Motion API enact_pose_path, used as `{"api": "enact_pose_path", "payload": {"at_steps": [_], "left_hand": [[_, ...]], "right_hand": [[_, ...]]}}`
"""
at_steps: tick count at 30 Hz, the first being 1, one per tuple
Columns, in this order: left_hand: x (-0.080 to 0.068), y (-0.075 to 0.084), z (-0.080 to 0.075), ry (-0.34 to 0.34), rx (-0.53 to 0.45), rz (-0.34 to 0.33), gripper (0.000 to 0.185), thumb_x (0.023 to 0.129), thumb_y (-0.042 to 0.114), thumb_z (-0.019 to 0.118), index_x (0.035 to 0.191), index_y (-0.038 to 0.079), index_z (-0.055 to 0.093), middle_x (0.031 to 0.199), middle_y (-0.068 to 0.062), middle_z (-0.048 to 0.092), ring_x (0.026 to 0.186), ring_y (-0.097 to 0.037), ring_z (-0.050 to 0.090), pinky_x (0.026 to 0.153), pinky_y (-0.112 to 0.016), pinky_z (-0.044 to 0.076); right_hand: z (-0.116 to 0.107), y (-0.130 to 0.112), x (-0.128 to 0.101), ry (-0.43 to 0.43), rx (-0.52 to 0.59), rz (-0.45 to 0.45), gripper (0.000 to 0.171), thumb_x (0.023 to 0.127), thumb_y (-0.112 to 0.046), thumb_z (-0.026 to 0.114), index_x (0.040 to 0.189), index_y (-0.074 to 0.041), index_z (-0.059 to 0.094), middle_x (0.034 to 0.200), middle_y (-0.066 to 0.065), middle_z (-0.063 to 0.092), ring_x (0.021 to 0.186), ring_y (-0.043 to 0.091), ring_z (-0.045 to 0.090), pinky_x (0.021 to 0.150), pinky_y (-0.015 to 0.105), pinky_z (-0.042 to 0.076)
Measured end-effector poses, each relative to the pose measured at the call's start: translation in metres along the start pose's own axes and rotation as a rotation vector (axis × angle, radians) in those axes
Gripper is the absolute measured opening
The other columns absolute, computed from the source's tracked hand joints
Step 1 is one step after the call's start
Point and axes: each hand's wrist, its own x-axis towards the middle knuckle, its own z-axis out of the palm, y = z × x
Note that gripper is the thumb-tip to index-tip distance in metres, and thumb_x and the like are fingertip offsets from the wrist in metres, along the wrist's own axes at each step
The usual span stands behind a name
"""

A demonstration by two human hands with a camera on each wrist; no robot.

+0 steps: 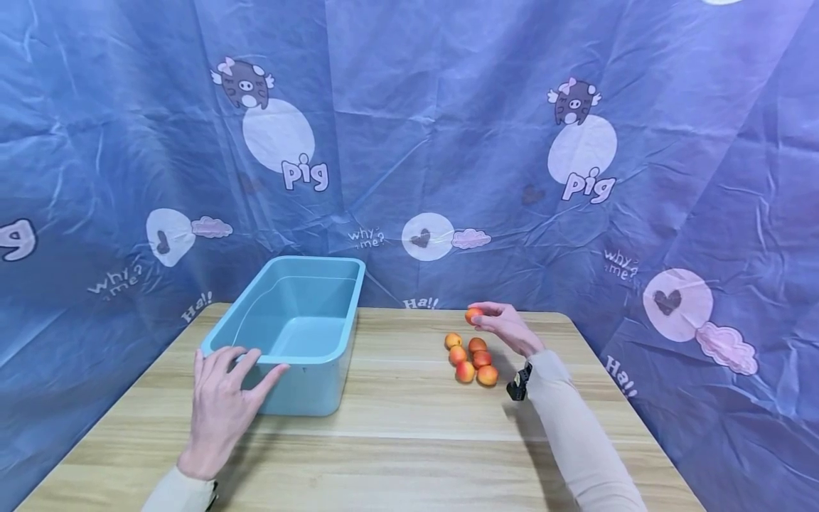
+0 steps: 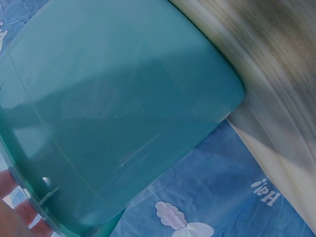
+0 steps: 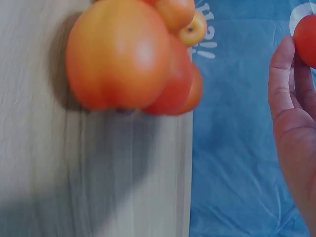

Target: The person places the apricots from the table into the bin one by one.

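Note:
My right hand pinches an apricot between thumb and fingers, just above the far part of the table; the right wrist view shows this apricot at its right edge. Several more orange-red apricots lie in a cluster on the table, nearer than that hand and to its left. At the left stands a deep blue plastic bin. My left hand holds its near rim at the left corner, fingers bent over the edge and thumb along the outside. In the left wrist view, fingertips show beside the rim.
The wooden table ends at a blue printed cloth hanging behind and at both sides. A strip of tabletop lies between the bin and the apricots. A dark device is strapped at the right wrist.

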Motion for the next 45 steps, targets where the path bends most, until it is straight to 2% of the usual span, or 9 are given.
{"api": "enact_pose_path", "payload": {"at_steps": [2,6,13,17,20,24,27,35,45], "left_hand": [[0.0,0.0,0.0,0.001,0.002,0.002,0.059,0.08,0.062,0.069,0.094,0.005,0.072,0.092,-0.021,0.063,0.097,-0.044,0.056,0.106,-0.075,0.02],[0.0,0.0,0.0,0.008,0.001,0.002,0.059,0.08,0.061,0.069,0.094,0.004,0.072,0.092,-0.021,0.063,0.097,-0.044,0.055,0.106,-0.075,0.019],[0.001,0.001,0.001,0.016,-0.01,0.001,0.059,0.08,0.061,0.069,0.095,0.004,0.072,0.093,-0.021,0.063,0.097,-0.043,0.056,0.106,-0.075,0.019],[0.001,0.002,0.002,0.016,-0.018,-0.003,0.059,0.08,0.061,0.069,0.095,0.004,0.072,0.094,-0.021,0.063,0.098,-0.043,0.055,0.106,-0.076,0.018],[0.002,0.002,0.003,0.051,-0.04,-0.005,0.06,0.079,0.062,0.069,0.094,0.004,0.072,0.095,-0.023,0.062,0.097,-0.044,0.054,0.106,-0.076,0.019],[0.002,0.001,0.004,0.104,-0.074,-0.006,0.061,0.079,0.065,0.069,0.092,0.005,0.073,0.097,-0.027,0.057,0.095,-0.048,0.048,0.105,-0.074,0.02],[0.002,0.001,0.004,0.117,-0.079,-0.003,0.061,0.079,0.065,0.069,0.091,0.005,0.073,0.098,-0.029,0.054,0.093,-0.048,0.046,0.102,-0.073,0.022],[0.002,0.0,0.004,0.105,-0.065,0.001,0.061,0.079,0.065,0.068,0.091,0.006,0.073,0.096,-0.029,0.054,0.092,-0.048,0.045,0.101,-0.073,0.023],[0.004,0.0,0.003,0.1,-0.034,0.024,0.062,0.08,0.067,0.065,0.09,0.006,0.071,0.093,-0.029,0.054,0.088,-0.048,0.045,0.097,-0.072,0.027]], "right_hand": [[0.003,-0.002,0.003,-0.01,-0.008,-0.01,0.041,0.091,-0.016,0.068,0.126,0.003,0.059,0.108,-0.001,0.072,0.101,0.015,0.066,0.098,0.036,0.049],[0.01,-0.008,0.007,-0.002,-0.027,-0.009,0.039,0.091,-0.018,0.069,0.125,-0.001,0.061,0.107,-0.002,0.071,0.104,0.017,0.065,0.098,0.036,0.048],[0.022,-0.014,0.013,0.01,-0.016,-0.009,0.041,0.089,-0.016,0.071,0.125,0.001,0.062,0.106,0.007,0.071,0.098,0.021,0.068,0.09,0.032,0.053],[0.029,-0.019,0.017,-0.002,-0.048,-0.003,0.043,0.087,-0.023,0.074,0.124,-0.003,0.063,0.116,0.018,0.069,0.101,0.019,0.068,0.093,0.035,0.052],[0.035,-0.024,0.02,-0.016,-0.076,-0.002,0.045,0.085,-0.028,0.077,0.123,-0.007,0.065,0.121,0.02,0.067,0.103,0.019,0.068,0.095,0.037,0.051],[0.045,-0.032,0.026,-0.024,-0.106,-0.013,0.045,0.082,-0.031,0.079,0.121,-0.012,0.067,0.113,0.005,0.072,0.105,0.018,0.068,0.099,0.039,0.048],[0.053,-0.036,0.03,-0.02,-0.132,-0.02,0.043,0.08,-0.034,0.08,0.118,-0.015,0.069,0.111,0.001,0.073,0.106,0.016,0.066,0.101,0.04,0.045],[0.071,-0.045,0.044,-0.048,-0.099,-0.055,0.044,0.081,-0.027,0.081,0.121,-0.014,0.068,0.11,0.001,0.073,0.103,0.015,0.065,0.094,0.032,0.046],[0.091,-0.06,0.06,-0.091,-0.031,-0.084,0.044,0.083,-0.016,0.079,0.124,-0.01,0.066,0.112,0.006,0.072,0.099,0.015,0.067,0.091,0.03,0.051]]}}
